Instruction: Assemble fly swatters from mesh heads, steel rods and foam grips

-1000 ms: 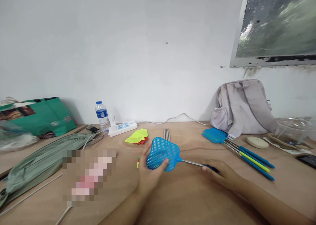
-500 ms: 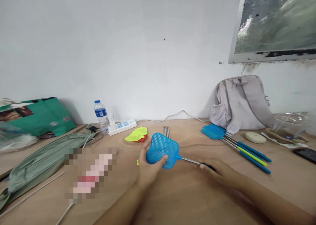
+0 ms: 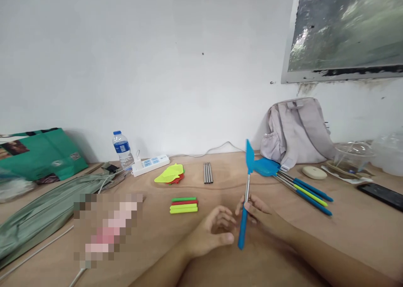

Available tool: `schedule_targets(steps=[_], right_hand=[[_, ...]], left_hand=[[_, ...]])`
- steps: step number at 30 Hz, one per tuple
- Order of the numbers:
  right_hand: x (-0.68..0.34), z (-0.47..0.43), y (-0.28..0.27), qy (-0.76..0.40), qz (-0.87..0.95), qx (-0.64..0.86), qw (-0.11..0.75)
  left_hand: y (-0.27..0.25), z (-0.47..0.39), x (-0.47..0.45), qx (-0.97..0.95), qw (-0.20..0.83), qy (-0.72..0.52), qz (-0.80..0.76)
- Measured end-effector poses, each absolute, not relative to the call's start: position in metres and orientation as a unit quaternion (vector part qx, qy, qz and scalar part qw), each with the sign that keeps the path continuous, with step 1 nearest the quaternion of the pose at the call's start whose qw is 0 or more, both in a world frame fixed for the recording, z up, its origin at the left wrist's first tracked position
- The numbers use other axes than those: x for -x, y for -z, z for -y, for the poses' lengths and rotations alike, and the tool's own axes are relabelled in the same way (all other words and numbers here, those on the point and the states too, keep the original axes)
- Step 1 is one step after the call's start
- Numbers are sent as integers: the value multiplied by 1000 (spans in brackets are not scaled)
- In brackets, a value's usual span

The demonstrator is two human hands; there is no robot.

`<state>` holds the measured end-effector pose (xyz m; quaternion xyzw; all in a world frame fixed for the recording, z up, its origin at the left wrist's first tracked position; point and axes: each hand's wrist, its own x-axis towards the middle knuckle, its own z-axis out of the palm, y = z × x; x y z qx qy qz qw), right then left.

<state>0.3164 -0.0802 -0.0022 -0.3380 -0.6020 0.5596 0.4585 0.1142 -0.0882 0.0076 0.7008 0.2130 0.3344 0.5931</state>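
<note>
A blue fly swatter (image 3: 249, 160) is upright in my right hand (image 3: 260, 211), its head edge-on and its blue handle pointing down. My right fingers grip it where the metal rod meets the handle. Just left of that handle, my left hand (image 3: 217, 232) is empty, with its fingers curved and apart. Green, red and yellow handle grips (image 3: 184, 206) lie side by side left of my hands. Beyond them is a stack of yellow and red swatter heads (image 3: 170, 174). Several metal rods (image 3: 208, 173) lie together in the middle.
Several swatters with blue heads (image 3: 266, 167) lie at right, before a grey backpack (image 3: 297, 129). Further right are a round white case (image 3: 314, 172) and a phone (image 3: 380, 196). A power strip (image 3: 151, 165), water bottle (image 3: 122, 148) and green bag (image 3: 47, 154) stand at left.
The swatter has turned from lying sideways to upright. My left hand has let go of its head and moved down and right. My right hand now holds it near the handle's top.
</note>
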Motion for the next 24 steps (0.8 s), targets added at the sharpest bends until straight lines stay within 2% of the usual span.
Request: schedule_targets(steps=[3, 10, 16, 18, 20, 24], right_hand=[[-316, 75, 4, -572, 581, 338, 470], [-291, 90, 4, -633, 575, 293, 427], [-300, 73, 9, -655, 388, 329, 559], [-305, 64, 11, -605, 352, 367, 612], [-307, 59, 13, -564, 344, 408, 630], [-306, 58, 15, -568, 378, 439, 585]], left_hand=[[-6, 98, -122, -759, 509, -304, -269], [-18, 98, -124, -833, 274, -255, -407], [-19, 86, -124, -878, 85, -144, -449], [-18, 83, -124, -875, 55, -139, -461], [-17, 82, -125, -873, 40, -135, -468], [-16, 80, -124, -877, 30, -150, -455]])
